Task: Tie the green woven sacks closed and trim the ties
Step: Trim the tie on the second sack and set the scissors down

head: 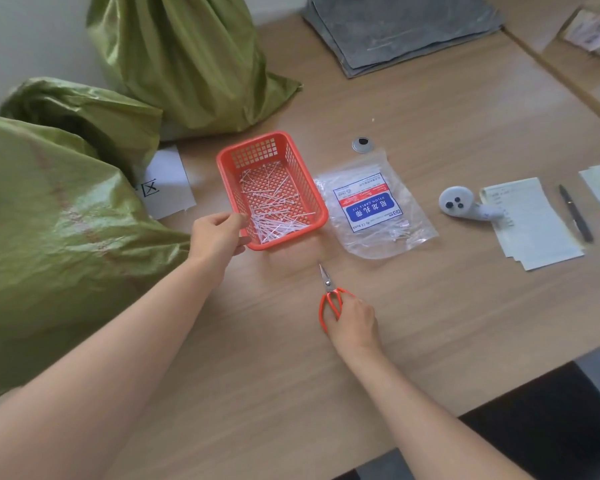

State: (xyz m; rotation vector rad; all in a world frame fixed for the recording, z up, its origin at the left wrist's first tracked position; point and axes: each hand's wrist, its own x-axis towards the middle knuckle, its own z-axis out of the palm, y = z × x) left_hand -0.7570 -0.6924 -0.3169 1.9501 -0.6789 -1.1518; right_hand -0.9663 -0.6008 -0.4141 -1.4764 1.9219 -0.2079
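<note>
Three green woven sacks stand at the left: a large one [49,237] nearest me, a second [84,112] behind it, a third [187,60] at the back. A red plastic basket [321,211] holds several white cut tie ends [274,220]. My left hand [219,233] holds the basket's near left corner, fingers curled over its rim. Red-handled scissors [328,289] lie on the table with the blades shut, pointing away. My right hand [355,323] grips their handles. A clear bag of nylon cable ties [371,206] lies right of the basket.
On the wooden table [430,306]: a white handheld device [459,202], papers [534,223] with a black pen [575,213], a white sheet [167,185] by the sacks, a round metal grommet [362,144], grey folded sheets [402,29] at the back.
</note>
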